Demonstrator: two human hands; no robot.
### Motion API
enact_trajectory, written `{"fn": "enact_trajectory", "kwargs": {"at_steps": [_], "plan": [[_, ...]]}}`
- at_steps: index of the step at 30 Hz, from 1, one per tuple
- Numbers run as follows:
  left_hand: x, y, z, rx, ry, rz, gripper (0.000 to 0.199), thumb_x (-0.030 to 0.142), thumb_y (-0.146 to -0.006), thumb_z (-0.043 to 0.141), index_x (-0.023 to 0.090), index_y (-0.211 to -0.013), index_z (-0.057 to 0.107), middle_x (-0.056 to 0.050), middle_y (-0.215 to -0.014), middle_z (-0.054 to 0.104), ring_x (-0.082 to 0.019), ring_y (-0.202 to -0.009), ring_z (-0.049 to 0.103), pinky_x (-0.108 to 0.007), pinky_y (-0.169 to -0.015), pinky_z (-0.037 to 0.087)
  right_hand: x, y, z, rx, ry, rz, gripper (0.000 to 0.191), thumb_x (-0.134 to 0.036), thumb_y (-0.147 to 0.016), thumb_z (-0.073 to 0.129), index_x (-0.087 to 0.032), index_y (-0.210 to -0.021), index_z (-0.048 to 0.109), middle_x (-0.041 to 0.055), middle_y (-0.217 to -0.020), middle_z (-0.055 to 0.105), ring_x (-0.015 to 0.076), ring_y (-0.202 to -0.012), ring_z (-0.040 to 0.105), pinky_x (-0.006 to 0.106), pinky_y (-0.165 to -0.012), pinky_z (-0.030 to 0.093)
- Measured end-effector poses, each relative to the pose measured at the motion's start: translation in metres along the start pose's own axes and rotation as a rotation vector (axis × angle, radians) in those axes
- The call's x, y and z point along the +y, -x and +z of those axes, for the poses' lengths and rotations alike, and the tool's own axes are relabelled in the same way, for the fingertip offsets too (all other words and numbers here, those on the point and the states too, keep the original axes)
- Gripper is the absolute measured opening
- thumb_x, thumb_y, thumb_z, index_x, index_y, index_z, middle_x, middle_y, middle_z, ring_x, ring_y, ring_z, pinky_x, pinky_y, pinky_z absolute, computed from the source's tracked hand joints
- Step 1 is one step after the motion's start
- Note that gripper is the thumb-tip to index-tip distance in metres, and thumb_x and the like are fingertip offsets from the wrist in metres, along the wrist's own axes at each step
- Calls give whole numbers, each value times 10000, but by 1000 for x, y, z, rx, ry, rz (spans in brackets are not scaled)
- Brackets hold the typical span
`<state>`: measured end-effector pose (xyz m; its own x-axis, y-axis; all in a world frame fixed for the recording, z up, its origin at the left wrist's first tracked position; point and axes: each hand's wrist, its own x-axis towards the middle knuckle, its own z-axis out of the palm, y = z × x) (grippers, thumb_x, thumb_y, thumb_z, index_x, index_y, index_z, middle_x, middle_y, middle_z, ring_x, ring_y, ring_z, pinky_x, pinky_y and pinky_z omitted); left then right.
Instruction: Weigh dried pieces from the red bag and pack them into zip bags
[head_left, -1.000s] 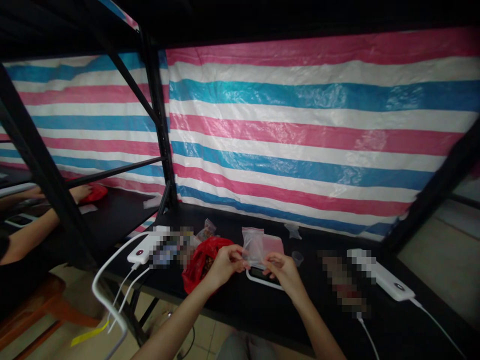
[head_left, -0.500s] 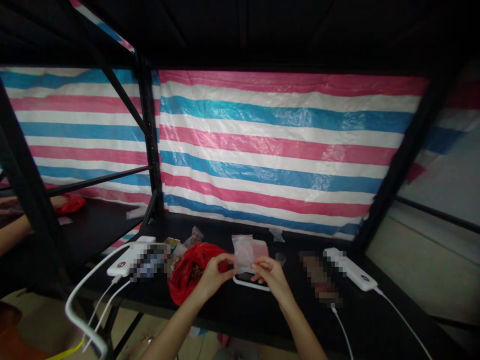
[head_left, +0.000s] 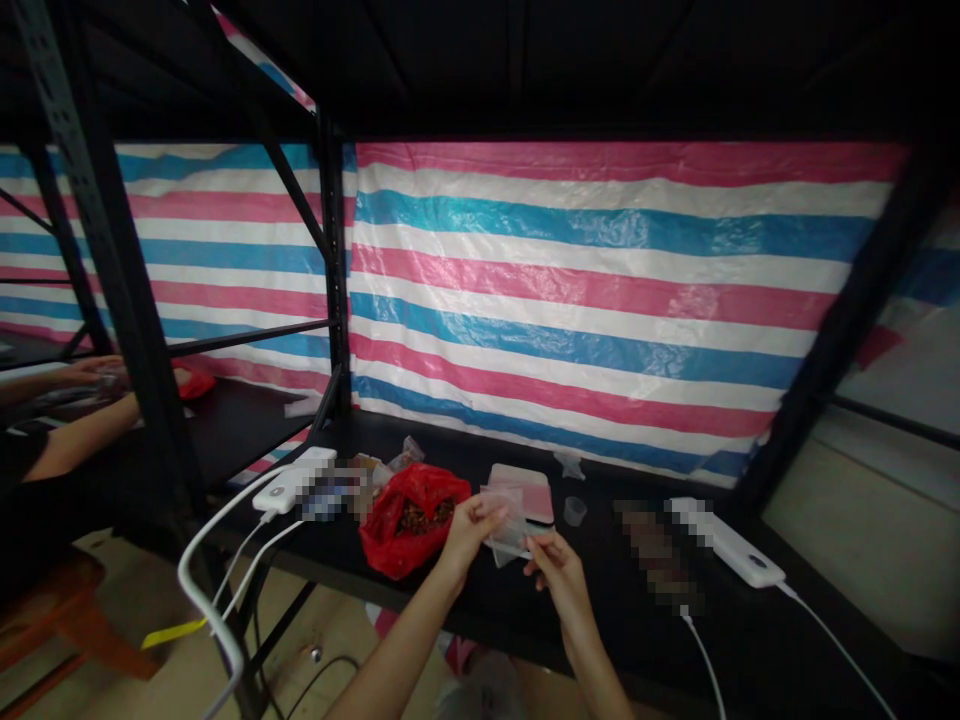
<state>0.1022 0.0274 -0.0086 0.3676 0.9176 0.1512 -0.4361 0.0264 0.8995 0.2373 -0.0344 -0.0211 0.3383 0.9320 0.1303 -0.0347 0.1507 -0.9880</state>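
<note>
Between my two hands is a clear plastic zip bag (head_left: 507, 522), tilted over the front of a small flat scale (head_left: 534, 490). My left hand (head_left: 472, 532) pinches the bag's left side between thumb and fingers. My right hand (head_left: 553, 562) grips its lower right edge. I see no contents in the bag. Left of my left hand sits an open red plastic bag (head_left: 381, 520) holding many small brown pieces (head_left: 426, 512). A small clear cup (head_left: 574, 511) stands to the right of the scale.
White power banks (head_left: 724, 545) with cables lie at right and at left (head_left: 289, 482). A blurred-out phone-like item (head_left: 652, 550) is by the right one. Small filled clear bags (head_left: 407, 453) lie behind the red bag. A black shelf post (head_left: 335, 260) rises at left; another person's arm (head_left: 90, 430) is beyond.
The clear bag has been drawn toward me off the scale and turned, with its edge now at my right fingers. The view has swung left.
</note>
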Motion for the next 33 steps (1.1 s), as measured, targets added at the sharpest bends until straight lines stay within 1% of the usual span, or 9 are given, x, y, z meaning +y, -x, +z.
{"fn": "enact_trajectory", "kwargs": {"at_steps": [3,6,9,13,17,20,25,29,33], "plan": [[12,9,1,-260,51,-56,625,362,-598,759,173,-1154,547,-110,-1114,621,-235,-1039,565,-358,-895,420,3,4,1,-58,-39,25,457,-585,-552,678,-175,-699,539,16,-628,600,124,-422,536,191,-321,303],[22,17,1,-419,41,-76,660,370,-658,713,190,-1242,465,-113,-1159,586,-250,-1106,516,-390,-948,373,9,4,4,-130,-58,44,458,-564,-586,671,-174,-786,540,20,-688,608,108,-419,535,173,-323,282],[26,18,3,-369,-101,28,501,372,-677,695,146,-1099,549,-94,-978,625,-230,-972,569,-362,-896,398,7,3,4,-109,27,-52,436,-533,-657,630,-186,-901,531,69,-892,624,139,-534,588,191,-355,353],[28,15,5,-363,-273,150,391,330,-639,729,144,-926,538,-50,-899,573,-176,-876,551,-290,-809,417,-29,6,-1,15,382,-517,296,-365,-752,596,-220,-1005,545,95,-1091,564,235,-978,554,330,-707,497],[35,14,2,-427,-436,195,477,320,-634,729,157,-1014,491,-50,-960,552,-167,-896,532,-265,-791,416,-83,14,-3,-239,826,-862,247,-198,-835,489,-294,-1039,590,44,-1137,559,221,-1093,479,405,-928,378],[41,16,1,-434,-611,215,526,349,-602,743,156,-1017,484,-39,-921,562,-172,-847,539,-262,-738,429,-108,19,-1,-419,965,-863,283,-158,-850,460,-276,-1082,570,41,-1110,582,195,-1069,495,370,-925,381],[49,22,4,-521,-724,220,582,370,-576,752,160,-1056,499,-52,-986,566,-207,-912,539,-297,-805,417,-113,20,0,-552,1037,-852,106,-212,-838,525,-216,-904,608,22,-954,629,170,-957,542,329,-886,374],[48,28,5,-602,-569,143,597,360,-608,736,167,-1118,491,-63,-1080,547,-218,-1036,505,-316,-913,371,-114,29,-4,-571,1051,-902,133,-198,-867,477,-196,-830,605,18,-878,633,157,-916,549,330,-886,336],[41,33,6,-575,-313,75,692,402,-566,757,168,-1155,481,-88,-1168,525,-237,-1134,460,-335,-981,320,-121,45,-7,-514,1098,-971,171,-191,-880,438,-192,-833,603,36,-882,623,162,-920,534,353,-910,288]]}}
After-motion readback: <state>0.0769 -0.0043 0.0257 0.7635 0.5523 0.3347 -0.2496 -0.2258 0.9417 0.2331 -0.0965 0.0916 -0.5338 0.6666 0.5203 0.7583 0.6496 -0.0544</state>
